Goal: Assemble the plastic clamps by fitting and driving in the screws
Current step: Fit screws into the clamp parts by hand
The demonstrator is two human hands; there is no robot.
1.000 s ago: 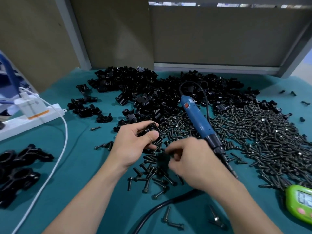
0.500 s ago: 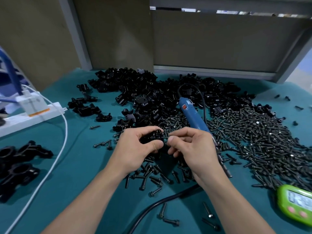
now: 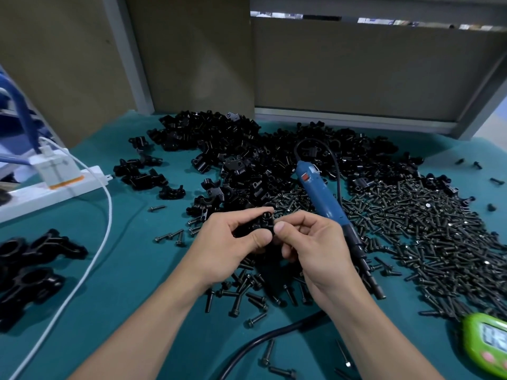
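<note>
My left hand (image 3: pixel 227 242) grips a black plastic clamp (image 3: pixel 262 223) above the table, thumb on its front. My right hand (image 3: pixel 315 248) meets it from the right, thumb and forefinger pinched at the clamp's edge; whether a screw sits between them is hidden. The same hand keeps the blue electric screwdriver (image 3: pixel 318 193) tucked in its curled fingers, with the bit end pointing down to the right. Loose black screws (image 3: pixel 247 294) lie scattered under both hands.
A big heap of black clamp parts (image 3: pixel 247 154) fills the back of the teal table (image 3: pixel 137 297), with a heap of screws (image 3: pixel 425 229) at the right. Larger black clamps (image 3: pixel 33 270), a power strip (image 3: pixel 55 187) and white cable (image 3: pixel 90 264) lie left. A green timer (image 3: pixel 488 344) sits front right.
My right hand rose from the loose screws on the table to the clamp, carrying the screwdriver with it. My left hand lifted the clamp slightly towards it.
</note>
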